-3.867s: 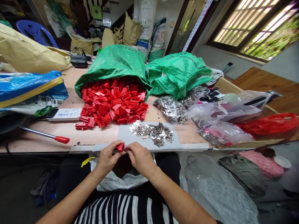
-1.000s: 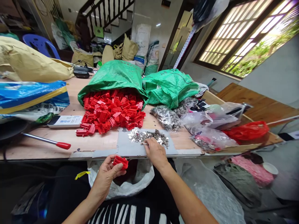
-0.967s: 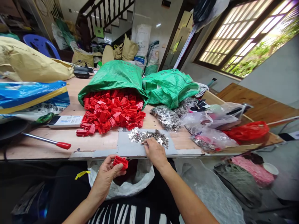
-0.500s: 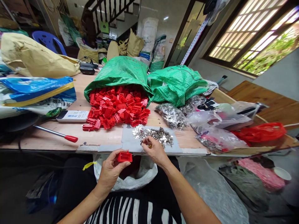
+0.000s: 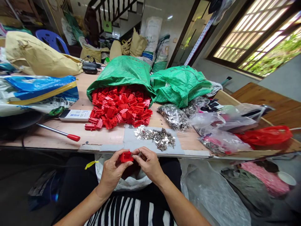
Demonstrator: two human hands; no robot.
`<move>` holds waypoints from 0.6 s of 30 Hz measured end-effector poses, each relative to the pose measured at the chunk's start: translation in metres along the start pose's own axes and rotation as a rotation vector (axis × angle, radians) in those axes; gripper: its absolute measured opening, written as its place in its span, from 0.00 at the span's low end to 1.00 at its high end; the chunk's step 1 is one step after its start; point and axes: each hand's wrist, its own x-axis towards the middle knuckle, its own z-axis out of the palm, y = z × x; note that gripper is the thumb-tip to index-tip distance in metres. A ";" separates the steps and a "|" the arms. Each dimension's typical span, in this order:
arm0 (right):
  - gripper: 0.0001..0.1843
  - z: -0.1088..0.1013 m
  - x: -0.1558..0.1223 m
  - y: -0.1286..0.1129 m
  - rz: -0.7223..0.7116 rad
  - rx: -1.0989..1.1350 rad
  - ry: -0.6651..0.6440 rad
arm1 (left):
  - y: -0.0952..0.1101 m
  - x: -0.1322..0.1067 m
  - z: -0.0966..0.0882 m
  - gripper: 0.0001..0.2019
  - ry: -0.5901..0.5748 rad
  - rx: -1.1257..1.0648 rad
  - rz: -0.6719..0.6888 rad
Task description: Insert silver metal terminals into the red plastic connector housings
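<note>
Between the thumb and fingers of my left hand (image 5: 113, 168) is a small red plastic box-like part (image 5: 126, 156), its hollow side towards me. My right hand (image 5: 149, 163) is closed in a pinch at the right end of that part. Whatever its fingertips hold is too small to make out. Just beyond the hands, a pile of small shiny metal pieces (image 5: 156, 137) lies on a grey sheet (image 5: 129, 142) at the table's front edge. Many more red parts (image 5: 122, 106) spill from the mouth of a green woven sack (image 5: 124, 70).
A white open bag (image 5: 113, 182) hangs below the table edge, under my hands. To the left are a red-tipped lever (image 5: 72, 137) and a white device (image 5: 76, 115). On the right lie a clear bag of metal pieces (image 5: 174, 116) and a tray with a red plastic bag (image 5: 265, 135).
My right hand has moved from the metal pile down and left to the red part. My left hand still holds that part in nearly the same place.
</note>
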 end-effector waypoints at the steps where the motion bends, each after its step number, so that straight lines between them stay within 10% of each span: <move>1: 0.05 -0.001 -0.001 0.000 -0.051 -0.046 0.000 | 0.000 0.000 0.000 0.18 0.005 0.015 0.011; 18: 0.04 -0.007 -0.007 -0.009 -0.091 -0.204 -0.052 | 0.009 0.002 -0.002 0.17 0.030 0.117 0.127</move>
